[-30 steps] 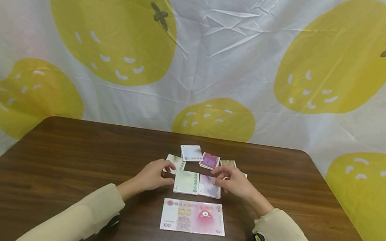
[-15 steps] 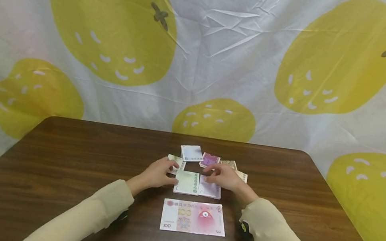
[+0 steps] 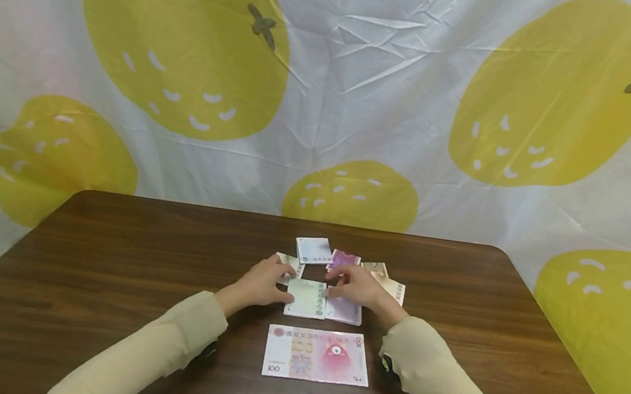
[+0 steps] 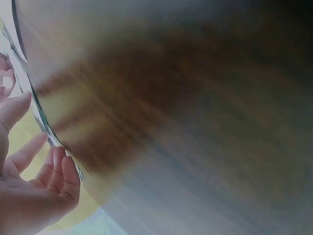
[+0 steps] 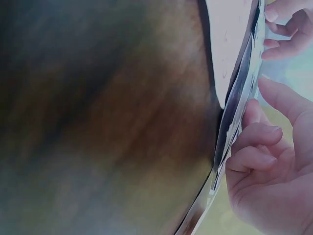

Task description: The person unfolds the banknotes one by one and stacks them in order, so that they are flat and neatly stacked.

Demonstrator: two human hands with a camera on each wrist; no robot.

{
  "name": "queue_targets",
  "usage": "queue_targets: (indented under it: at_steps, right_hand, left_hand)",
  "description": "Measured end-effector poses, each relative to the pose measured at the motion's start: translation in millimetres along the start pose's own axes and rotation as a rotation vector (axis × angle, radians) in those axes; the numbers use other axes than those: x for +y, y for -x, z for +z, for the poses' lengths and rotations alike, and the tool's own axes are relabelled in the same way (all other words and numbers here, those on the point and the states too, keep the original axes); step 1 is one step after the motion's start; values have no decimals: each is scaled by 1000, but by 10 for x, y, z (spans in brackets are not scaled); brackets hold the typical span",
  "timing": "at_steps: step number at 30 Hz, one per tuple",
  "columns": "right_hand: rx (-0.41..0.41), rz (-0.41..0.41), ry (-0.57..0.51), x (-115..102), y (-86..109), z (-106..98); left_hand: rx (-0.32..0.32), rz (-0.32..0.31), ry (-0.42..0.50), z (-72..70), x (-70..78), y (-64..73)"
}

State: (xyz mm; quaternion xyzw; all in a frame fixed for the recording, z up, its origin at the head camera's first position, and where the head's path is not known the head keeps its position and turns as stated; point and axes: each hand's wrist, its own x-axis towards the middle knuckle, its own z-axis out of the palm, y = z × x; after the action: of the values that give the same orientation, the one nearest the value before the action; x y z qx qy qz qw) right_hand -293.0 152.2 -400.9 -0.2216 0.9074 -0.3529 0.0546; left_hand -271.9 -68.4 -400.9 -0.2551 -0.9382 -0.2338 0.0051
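Note:
A pale green folded play banknote (image 3: pixel 304 298) lies on the table between my hands. My left hand (image 3: pixel 261 282) has its thumb at the note's left edge and its fingers over a pale note (image 3: pixel 286 261) behind. My right hand (image 3: pixel 366 290) reaches over a folded lilac note (image 3: pixel 344 311), with the thumb tip at the green note's right edge and the index finger just beyond. In the right wrist view my right thumb (image 5: pixel 283 98) is held apart from the bent fingers. In front lies a flat pink 100 play banknote (image 3: pixel 317 355).
Behind the hands lie a bluish-white folded note (image 3: pixel 313 251), a purple folded note (image 3: pixel 346 259), a brown note (image 3: pixel 375 269) and a cream note (image 3: pixel 395 290). The brown wooden table (image 3: pixel 105 276) ends at a lemon-printed curtain (image 3: pixel 357 97).
My right hand has moved left across the lilac note to the green note's right edge. My left hand has shifted slightly right to its left edge. The notes lie as before.

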Motion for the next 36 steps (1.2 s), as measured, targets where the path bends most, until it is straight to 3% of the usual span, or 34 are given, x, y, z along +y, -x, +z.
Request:
queue_targets:
  at_steps: [15, 26, 32, 36]
  right_hand:
    - [-14, 85, 8, -67, -34, 45]
    - [-4, 36, -11, -33, -46, 49]
    - [29, 39, -117, -24, -53, 57]
    - [32, 58, -202, -28, -57, 60]
  left_hand:
    - [-25, -10, 19, 21, -31, -45]
    - [-19, -9, 75, 21, -38, -60]
    - [-2, -21, 79, 31, -33, -67]
    - [61, -19, 131, 20, -14, -60]
